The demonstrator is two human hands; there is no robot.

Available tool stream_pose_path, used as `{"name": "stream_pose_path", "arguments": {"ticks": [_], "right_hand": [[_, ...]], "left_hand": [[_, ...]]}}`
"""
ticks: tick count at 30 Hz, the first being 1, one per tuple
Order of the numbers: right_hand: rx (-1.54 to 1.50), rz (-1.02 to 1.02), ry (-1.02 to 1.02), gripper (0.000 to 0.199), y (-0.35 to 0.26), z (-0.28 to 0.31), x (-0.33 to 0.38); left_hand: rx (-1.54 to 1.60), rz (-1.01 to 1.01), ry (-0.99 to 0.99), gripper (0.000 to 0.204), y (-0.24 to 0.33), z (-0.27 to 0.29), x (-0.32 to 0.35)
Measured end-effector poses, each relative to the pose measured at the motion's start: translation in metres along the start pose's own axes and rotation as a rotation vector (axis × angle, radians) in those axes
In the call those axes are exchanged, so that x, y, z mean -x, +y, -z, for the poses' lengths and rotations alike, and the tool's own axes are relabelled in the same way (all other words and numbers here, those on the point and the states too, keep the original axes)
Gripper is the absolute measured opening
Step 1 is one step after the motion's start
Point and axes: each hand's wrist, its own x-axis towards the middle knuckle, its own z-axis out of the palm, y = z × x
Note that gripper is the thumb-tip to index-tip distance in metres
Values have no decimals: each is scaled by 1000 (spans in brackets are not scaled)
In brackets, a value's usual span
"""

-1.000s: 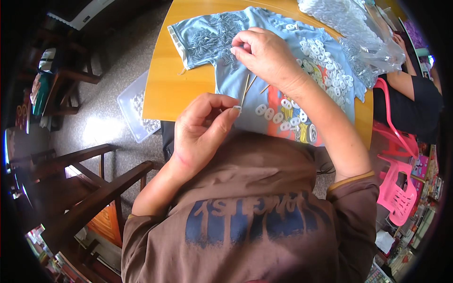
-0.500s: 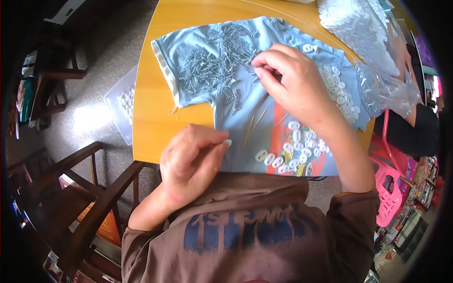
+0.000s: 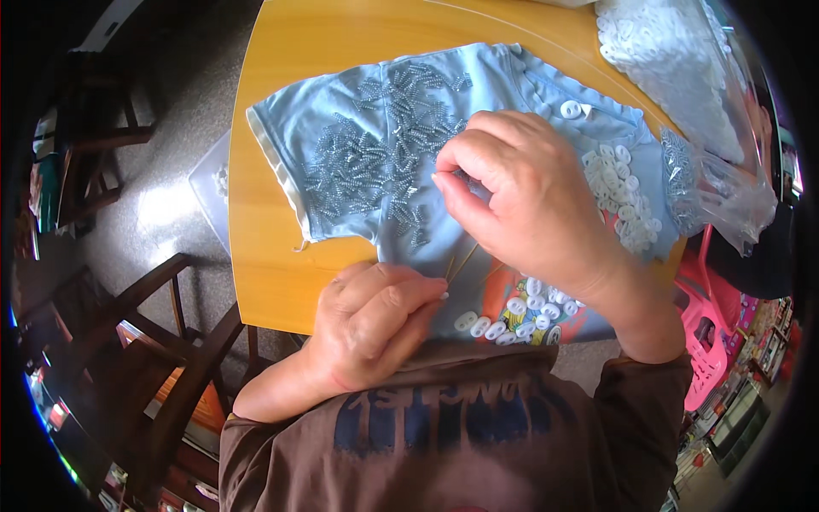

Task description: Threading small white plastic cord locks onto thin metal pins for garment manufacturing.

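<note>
On the orange tabletop (image 3: 281, 282), the light-blue garment (image 3: 341, 145) lies flat at about 12 o'clock, its left part already thick with silvery beads (image 3: 375, 162), while the right hand (image 3: 529, 205) pinches closed on something small and the left hand (image 3: 375, 320) pinches fine thread (image 3: 461, 264), white buttons (image 3: 623, 188) waiting at 2 o'clock.

Matt blue cloth shirt (image 3: 375, 162) – glossy metal screws (image 3: 375, 171) – smooth varnished wooden table (image 3: 341, 43)

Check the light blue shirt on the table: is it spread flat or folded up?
Spread flat. The light blue shirt lies opened out on the yellow table, one sleeve extended sideways, small metal pieces scattered across it.
</note>
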Motion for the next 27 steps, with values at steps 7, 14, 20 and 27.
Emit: {"name": "stream_pose_path", "arguments": {"ticks": [7, 14, 20, 27], "right_hand": [[68, -65, -103, 14, -8, 4, -7], [88, -78, -165, 14, -13, 4, -12], [51, -84, -202, 10, -12, 4, -15], [-186, -130, -108, 11, -18, 12, -9]], "left_hand": [[27, -16, 12, 29, -2, 2, 1], [66, -27, 24, 27, -4, 2, 2], [90, -19, 28, 26, -2, 4, 1], [264, 140, 108, 19, 1, 12, 4]]}}
